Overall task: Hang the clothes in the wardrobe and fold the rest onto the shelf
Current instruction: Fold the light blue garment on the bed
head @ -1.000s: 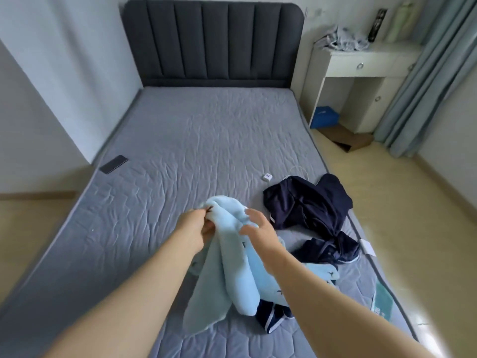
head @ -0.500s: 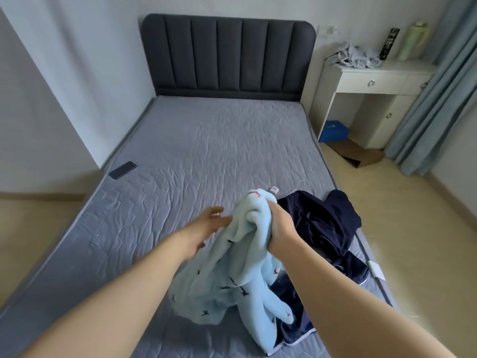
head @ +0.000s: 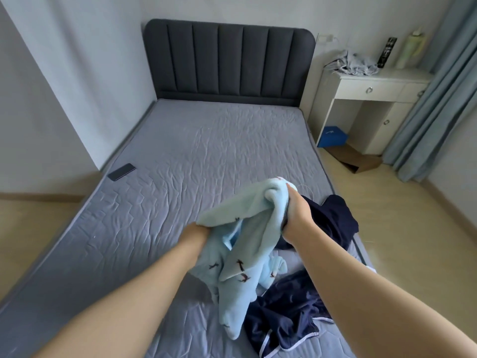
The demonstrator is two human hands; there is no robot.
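Fingers of right hand (head: 296, 214) are clamping fleece (head: 247, 244), left hand (head: 197, 232) fingers hiding under it, grip untellable; tail dangling below is risking snagging navy clothes (head: 286, 316).

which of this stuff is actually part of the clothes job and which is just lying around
Part of the job:
light blue garment, gripped by left hand and right hand
navy clothes on the mattress

Just lying about:
phone at the mattress edge
blue box under the white desk
cardboard beside it
bottle on the desk
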